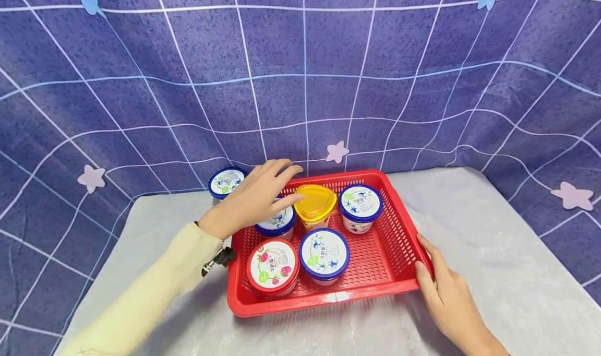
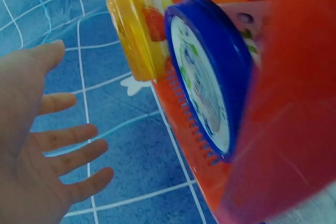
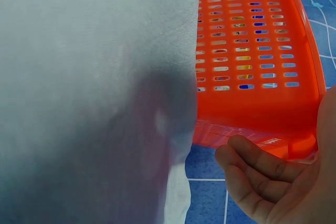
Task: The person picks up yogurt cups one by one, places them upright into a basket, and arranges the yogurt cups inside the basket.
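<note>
A red plastic basket [image 1: 366, 295] holds several lidded tubs. Inside it are a red-lidded tub [image 1: 273, 266], blue-lidded tubs [image 1: 324, 254] and a yellow-lidded cup [image 1: 315, 202]. My left hand [image 1: 255, 197] hovers over the basket's back left part, fingers spread and nothing in them. It partly hides one blue-lidded tub [image 1: 277, 225]. In the left wrist view the hand [image 2: 47, 135] is apart from the yellow-lidded cup [image 2: 134, 32]. My right hand [image 1: 448, 296] grips the basket's front right corner, with curled fingers by the slotted end wall [image 3: 244, 77] in the right wrist view.
Another blue-lidded tub [image 1: 227, 181] stands outside the basket, behind its left end and partly behind my left hand. The basket sits on a table with a pale grey cover [image 1: 483, 230]. A blue gridded curtain [image 1: 300, 100] hangs behind it.
</note>
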A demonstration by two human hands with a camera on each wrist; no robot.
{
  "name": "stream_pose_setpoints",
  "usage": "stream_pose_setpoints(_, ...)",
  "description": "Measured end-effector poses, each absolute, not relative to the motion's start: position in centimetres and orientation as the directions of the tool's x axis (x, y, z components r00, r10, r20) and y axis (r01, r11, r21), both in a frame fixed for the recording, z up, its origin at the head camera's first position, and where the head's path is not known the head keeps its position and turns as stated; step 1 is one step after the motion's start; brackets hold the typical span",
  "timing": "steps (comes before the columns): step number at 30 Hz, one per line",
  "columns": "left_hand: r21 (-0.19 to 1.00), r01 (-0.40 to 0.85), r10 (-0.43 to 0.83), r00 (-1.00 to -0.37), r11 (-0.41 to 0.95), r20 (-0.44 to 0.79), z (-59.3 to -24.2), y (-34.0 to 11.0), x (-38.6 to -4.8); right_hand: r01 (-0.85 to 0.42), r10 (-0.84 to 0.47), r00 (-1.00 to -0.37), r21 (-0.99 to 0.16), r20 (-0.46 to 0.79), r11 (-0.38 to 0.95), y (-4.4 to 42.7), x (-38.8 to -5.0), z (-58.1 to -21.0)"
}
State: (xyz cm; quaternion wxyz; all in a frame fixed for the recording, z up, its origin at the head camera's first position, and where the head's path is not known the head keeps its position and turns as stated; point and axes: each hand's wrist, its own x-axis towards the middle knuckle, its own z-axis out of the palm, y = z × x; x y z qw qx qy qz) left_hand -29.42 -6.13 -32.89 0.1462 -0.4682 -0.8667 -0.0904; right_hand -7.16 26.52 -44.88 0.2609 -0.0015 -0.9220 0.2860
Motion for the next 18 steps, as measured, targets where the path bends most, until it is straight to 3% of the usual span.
stream_pose_setpoints(18, 0.048, 0.810, 0.752, -0.563, 0.584, 0.343, -34.4, -9.6, -30.2, -0.153, 0.149, -0.863, -0.531, 0.483, 0.833, 26.6, -7.2, -44.8)
